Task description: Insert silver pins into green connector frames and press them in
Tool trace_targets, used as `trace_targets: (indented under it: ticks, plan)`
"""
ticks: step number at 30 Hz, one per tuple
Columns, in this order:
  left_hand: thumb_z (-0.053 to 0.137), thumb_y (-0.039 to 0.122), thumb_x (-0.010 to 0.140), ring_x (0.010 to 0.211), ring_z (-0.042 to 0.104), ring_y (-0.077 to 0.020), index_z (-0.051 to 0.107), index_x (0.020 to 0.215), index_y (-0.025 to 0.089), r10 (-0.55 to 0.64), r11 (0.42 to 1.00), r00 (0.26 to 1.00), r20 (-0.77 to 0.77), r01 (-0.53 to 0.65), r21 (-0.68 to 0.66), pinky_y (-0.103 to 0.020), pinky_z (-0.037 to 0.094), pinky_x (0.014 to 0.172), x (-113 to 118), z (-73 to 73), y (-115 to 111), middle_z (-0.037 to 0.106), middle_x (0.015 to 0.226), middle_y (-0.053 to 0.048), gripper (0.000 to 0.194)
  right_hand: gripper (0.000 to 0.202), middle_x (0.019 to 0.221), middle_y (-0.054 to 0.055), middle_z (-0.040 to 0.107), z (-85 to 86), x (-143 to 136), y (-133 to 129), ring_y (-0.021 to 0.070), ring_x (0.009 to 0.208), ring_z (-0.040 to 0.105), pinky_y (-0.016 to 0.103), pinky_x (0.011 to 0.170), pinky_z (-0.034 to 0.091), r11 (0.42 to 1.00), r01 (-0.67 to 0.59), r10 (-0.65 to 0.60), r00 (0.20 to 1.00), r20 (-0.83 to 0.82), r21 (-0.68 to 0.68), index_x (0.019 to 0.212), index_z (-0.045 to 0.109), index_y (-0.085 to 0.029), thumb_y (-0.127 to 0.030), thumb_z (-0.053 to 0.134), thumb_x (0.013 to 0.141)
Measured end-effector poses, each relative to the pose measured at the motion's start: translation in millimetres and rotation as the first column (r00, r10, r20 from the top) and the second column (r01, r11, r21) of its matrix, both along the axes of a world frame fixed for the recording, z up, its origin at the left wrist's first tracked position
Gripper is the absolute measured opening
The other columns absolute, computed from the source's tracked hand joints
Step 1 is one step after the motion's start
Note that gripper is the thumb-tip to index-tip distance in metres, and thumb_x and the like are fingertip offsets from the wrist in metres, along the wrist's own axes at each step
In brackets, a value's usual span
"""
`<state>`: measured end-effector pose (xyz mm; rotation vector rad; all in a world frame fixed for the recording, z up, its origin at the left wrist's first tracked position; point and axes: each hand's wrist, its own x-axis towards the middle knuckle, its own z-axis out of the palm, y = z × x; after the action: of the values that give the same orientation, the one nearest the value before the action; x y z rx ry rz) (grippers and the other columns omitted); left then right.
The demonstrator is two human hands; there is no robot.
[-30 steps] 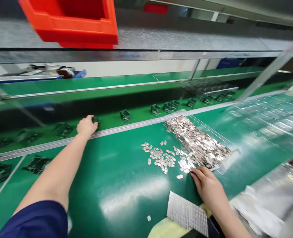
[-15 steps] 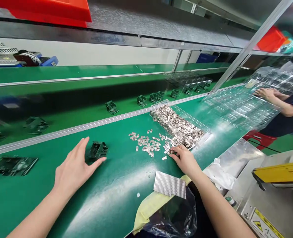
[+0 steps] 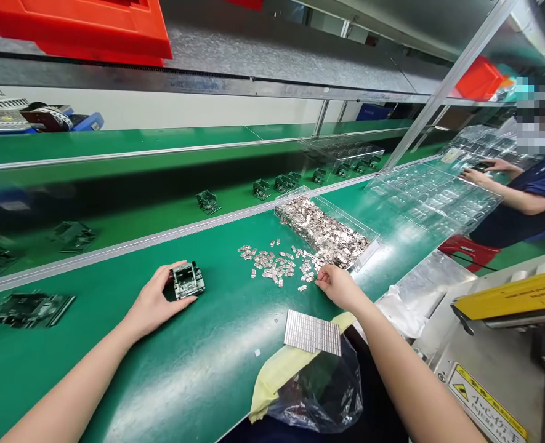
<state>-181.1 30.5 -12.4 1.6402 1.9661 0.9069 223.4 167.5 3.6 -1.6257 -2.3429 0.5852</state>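
Observation:
My left hand [image 3: 154, 304] is closed around the side of a small green circuit board assembly [image 3: 189, 280], thumb in front and fingers behind, on the green bench. My right hand [image 3: 341, 288] has its fingertips pinched together at the near edge of a loose spread of small metal pieces [image 3: 274, 264]. Whatever is between those fingertips is too small to make out. Just beyond, a clear plastic tray [image 3: 374, 249] holds a heap of the same metal pieces [image 3: 330, 231]. Closer to me, a block of silvery strips in rows [image 3: 313, 332] lies by the bench edge.
Yellow tape [image 3: 272, 378] and a clear plastic bag [image 3: 321, 394] hang at the front edge. More boards [image 3: 29, 307] lie at left. Several boards stand behind the metal rail [image 3: 161, 236]. At right a co-worker's hands [image 3: 480, 172] are over clear trays [image 3: 452, 197].
My left hand has closed from an open reach onto the circuit board, which is now turned and tilted differently. My right hand stays pinched by the metal pieces. The view has shifted slightly.

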Motion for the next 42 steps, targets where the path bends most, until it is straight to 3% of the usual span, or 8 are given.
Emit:
trace_targets:
  ticks: [3,7,12,16,21,28,38,42]
  plan:
    - [0.076,0.039,0.068,0.104,0.066,-0.025,0.045,0.116,0.02,0.022,0.993,0.921,0.389,-0.064,0.094,-0.043,0.053,0.095,41,7.1,-5,0.056,0.123,-0.01,0.06,0.018,0.066,0.001,0.06,6.7,0,-7,0.0178,0.061,0.058,0.027,0.057,0.041,0.999,0.0,0.002,0.999,-0.046,0.051,0.084,0.064,-0.017,-0.001,0.057,0.077]
    - [0.084,0.026,0.06,0.091,0.07,-0.0212,0.044,0.11,0.02,-0.084,0.996,0.635,0.768,0.037,0.079,-0.036,0.059,0.084,120,28.1,-14,0.063,0.111,-0.007,0.064,0.019,0.085,0.007,0.064,25.6,-4,-49,0.0204,0.073,0.063,0.033,0.069,0.049,0.987,0.03,0.007,0.973,-0.23,0.159,0.098,0.067,-0.018,-0.015,0.051,0.088]
    - [0.084,0.015,0.06,0.085,0.069,-0.0149,0.049,0.109,0.021,-0.161,0.983,0.412,0.897,0.148,0.109,-0.025,0.057,0.078,190,40.0,-27,0.065,0.102,-0.002,0.06,0.015,0.077,0.004,0.07,42.4,-16,-134,0.0195,0.069,0.068,0.029,0.063,0.054,0.991,0.11,-0.125,0.588,-0.799,-0.074,0.096,0.066,-0.021,-0.034,0.062,0.089]
    - [0.08,0.013,0.069,0.084,0.066,-0.0085,0.052,0.111,0.026,-0.229,0.967,0.323,0.918,0.186,0.176,-0.016,0.053,0.078,208,30.4,-38,0.064,0.095,0.003,0.052,0.008,0.085,0.004,0.066,38.3,-27,-170,0.0197,0.083,0.064,0.03,0.074,0.051,0.99,0.131,-0.115,0.569,-0.814,-0.048,0.085,0.067,-0.022,-0.028,0.063,0.088]
    - [0.069,0.014,0.082,0.085,0.062,-0.0051,0.052,0.117,0.031,-0.306,0.933,0.33,0.893,0.289,0.213,-0.012,0.049,0.078,209,25.1,-51,0.061,0.098,0.003,0.043,0.005,0.109,0.007,0.059,30.5,-36,-179,0.0238,0.108,0.056,0.037,0.094,0.043,0.987,0.158,-0.079,0.638,-0.766,0.03,0.081,0.068,-0.023,-0.02,0.064,0.084]
    - [0.062,0.021,0.088,0.084,0.059,-0.0071,0.048,0.119,0.031,-0.346,0.908,0.388,0.854,0.369,0.201,-0.014,0.049,0.076,206,24.3,-57,0.059,0.101,0.001,0.035,0.008,0.107,0.008,0.058,30.3,-42,-183,0.0255,0.106,0.056,0.038,0.093,0.043,0.969,0.234,-0.112,0.713,-0.692,0.084,0.076,0.067,-0.022,-0.024,0.065,0.083]
    - [0.057,0.029,0.091,0.076,0.057,-0.0127,0.05,0.118,0.024,-0.342,0.928,0.538,0.771,0.324,0.185,-0.021,0.049,0.068,207,16.3,-59,0.059,0.09,-0.003,0.028,0.011,0.097,0.007,0.06,23.1,-48,-186,0.0237,0.096,0.057,0.033,0.084,0.047,0.964,0.263,-0.162,0.667,-0.727,0.026,0.075,0.062,-0.022,-0.029,0.065,0.083]
    - [0.058,0.029,0.09,0.072,0.055,-0.0107,0.05,0.115,0.025,-0.32,0.938,0.557,0.767,0.3,0.174,-0.019,0.047,0.066,208,21.8,-57,0.058,0.088,-0.001,0.027,0.008,0.089,0.004,0.063,18.8,-49,-189,0.0192,0.081,0.06,0.028,0.073,0.049,0.962,0.216,-0.26,0.548,-0.795,-0.166,0.089,0.062,-0.022,-0.029,0.063,0.087]
